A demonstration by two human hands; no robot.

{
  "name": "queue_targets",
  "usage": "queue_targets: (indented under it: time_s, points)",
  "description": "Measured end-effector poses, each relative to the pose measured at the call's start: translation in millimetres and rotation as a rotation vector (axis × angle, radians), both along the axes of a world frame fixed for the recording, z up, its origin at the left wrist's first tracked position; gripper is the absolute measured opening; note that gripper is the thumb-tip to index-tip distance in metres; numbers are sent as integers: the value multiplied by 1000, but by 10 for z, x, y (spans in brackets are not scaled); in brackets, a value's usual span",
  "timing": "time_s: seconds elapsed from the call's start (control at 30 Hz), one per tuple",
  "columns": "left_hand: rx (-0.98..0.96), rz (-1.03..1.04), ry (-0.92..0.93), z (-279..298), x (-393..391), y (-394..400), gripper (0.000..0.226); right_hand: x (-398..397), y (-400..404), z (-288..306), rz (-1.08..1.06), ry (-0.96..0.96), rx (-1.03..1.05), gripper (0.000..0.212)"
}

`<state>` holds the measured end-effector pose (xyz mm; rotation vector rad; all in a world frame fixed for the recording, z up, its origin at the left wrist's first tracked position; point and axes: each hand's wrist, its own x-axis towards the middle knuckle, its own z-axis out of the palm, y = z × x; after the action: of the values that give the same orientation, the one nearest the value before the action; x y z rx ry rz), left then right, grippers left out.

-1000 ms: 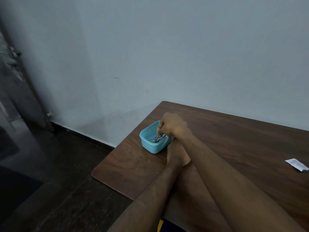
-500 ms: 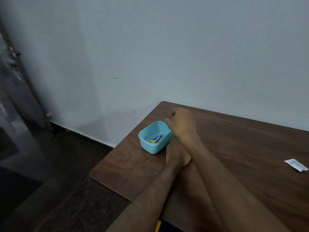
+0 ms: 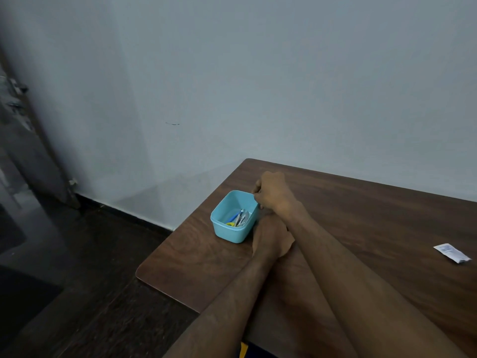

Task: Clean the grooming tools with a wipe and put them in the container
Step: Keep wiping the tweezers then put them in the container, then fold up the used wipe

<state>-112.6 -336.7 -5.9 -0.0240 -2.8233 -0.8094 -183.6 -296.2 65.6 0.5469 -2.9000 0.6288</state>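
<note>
**A:** Start closest to the camera. What do you see?

**B:** Two bare forearms reach out over the dark brown wooden tabletop (image 3: 361, 228) and cross near the wrists, the right arm lying over the left. The left hand (image 3: 271, 240) rests on the tabletop just beside the near right side of the small light blue plastic container (image 3: 227, 232). Its fingers are hidden under the right wrist, so I cannot tell whether it is gripping the container wall or only lying against it.

**A:** And the right hand?

**B:** The right hand (image 3: 273, 193) is a little farther on, at the far right corner of the container. Its fingers are curled in, knuckles up, close against the rim. Whether they pinch the rim or hold nothing is not plain from this angle.

**A:** Where are the grooming tools?

**B:** The metal and blue-handled grooming tools (image 3: 240, 218) lie inside the container, bunched toward its near right side, with something yellow showing beneath them. The container stands near the left edge of the tabletop, toward the far left corner.

**A:** Anything else on the tabletop?

**B:** A small white sachet (image 3: 451, 252) lies flat near the right edge, well apart from both hands. Beyond the far edge stands a pale grey wall (image 3: 258, 86), and a dark floor (image 3: 77, 280) lies off the left edge.
</note>
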Motion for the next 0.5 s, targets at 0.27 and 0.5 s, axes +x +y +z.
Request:
queue_targets:
  time_s: [0.27, 0.5]
  points:
    - [195, -85, 43, -40, -45, 13, 11, 326, 593, -232, -253, 289, -458, 13]
    - [255, -105, 103, -135, -140, 43, 17, 564, 1419, -836, -289, -33, -823, 20]
